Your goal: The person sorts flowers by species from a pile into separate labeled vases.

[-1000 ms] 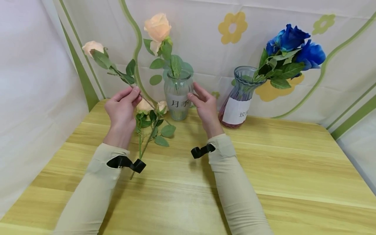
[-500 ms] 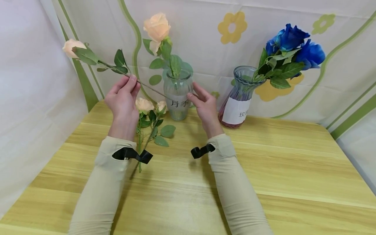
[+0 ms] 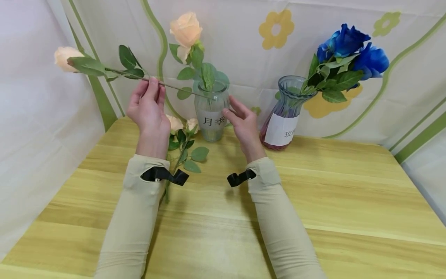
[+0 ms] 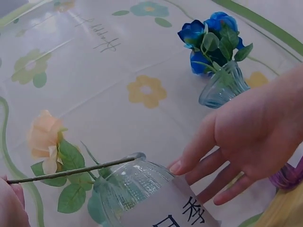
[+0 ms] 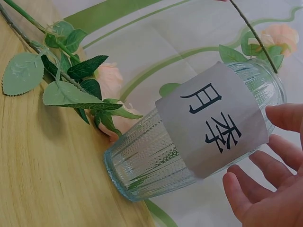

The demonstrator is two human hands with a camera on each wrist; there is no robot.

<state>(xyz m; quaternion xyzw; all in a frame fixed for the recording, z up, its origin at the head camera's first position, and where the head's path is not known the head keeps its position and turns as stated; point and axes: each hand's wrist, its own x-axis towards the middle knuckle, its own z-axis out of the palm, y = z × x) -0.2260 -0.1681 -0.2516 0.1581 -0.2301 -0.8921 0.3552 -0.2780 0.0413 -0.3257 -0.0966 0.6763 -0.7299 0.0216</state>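
Observation:
My left hand (image 3: 150, 116) pinches the thin stem of a peach rose (image 3: 67, 59). The flower points left, and the stem (image 4: 71, 174) runs right to the mouth of a clear glass vase (image 5: 147, 161). In the left wrist view the stem's end overlaps the rim; whether it touches the glass I cannot tell. One peach rose (image 3: 186, 31) stands in this vase, which bears a white label (image 5: 213, 120) with dark characters. My right hand (image 3: 245, 128) rests at the vase's right side, thumb in front, its fingers only slightly bent and spread.
Two more peach roses (image 3: 192, 126) lie on the wooden table (image 3: 216, 232) left of the clear vase. To the right, a blue-to-purple glass vase (image 3: 290, 100) with a white label holds blue roses (image 3: 350, 40). A curtain with printed flowers (image 3: 276, 29) hangs behind.
The left hand has risen and moved slightly right. Its rose has swung down to the left toward level, the stem's end coming up the vase front to the rim. The right hand stays put.

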